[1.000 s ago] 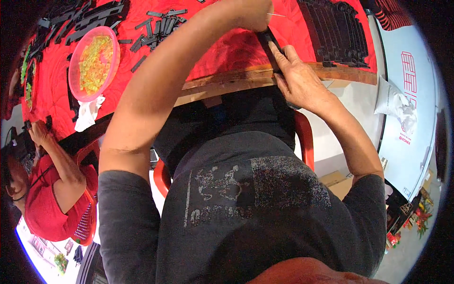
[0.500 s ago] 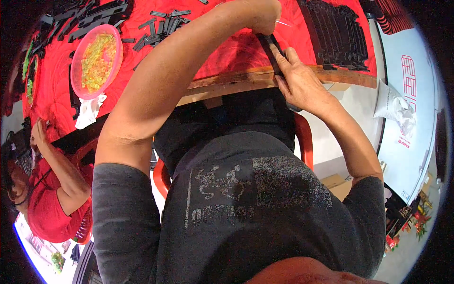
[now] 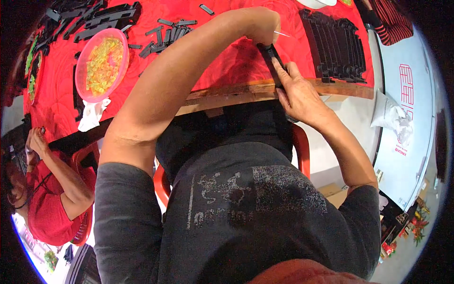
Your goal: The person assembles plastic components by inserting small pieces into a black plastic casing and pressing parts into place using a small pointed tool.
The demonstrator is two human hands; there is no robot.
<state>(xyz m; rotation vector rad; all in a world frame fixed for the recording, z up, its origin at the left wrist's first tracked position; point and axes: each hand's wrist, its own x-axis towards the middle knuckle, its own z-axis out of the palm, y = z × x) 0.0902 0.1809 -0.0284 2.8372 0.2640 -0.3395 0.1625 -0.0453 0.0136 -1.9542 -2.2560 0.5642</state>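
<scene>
My right hand (image 3: pixel 302 94) is closed around a long narrow black part (image 3: pixel 275 59), with the index finger stretched along it and the thumb on its near side. The part slants over the table's front edge, its far end up against my left hand (image 3: pixel 266 29). That hand is bent inward at the wrist and looks closed, its fingers hidden behind it. A thin shiny rod (image 3: pixel 283 34) sticks out to the right beside it. I cannot tell which fingers hold the rod.
Red cloth (image 3: pixel 227 61) covers the table. Short black pieces (image 3: pixel 175 33) lie behind my left forearm, and a row of long black parts (image 3: pixel 336 47) lies at right. A pink basket (image 3: pixel 78 71) holds yellow pieces. At left sits a co-worker in red (image 3: pixel 54 208).
The whole scene has shifted slightly downward in the view. My hands keep nearly the same hold on the black part. The co-worker's hands at left have come closer together.
</scene>
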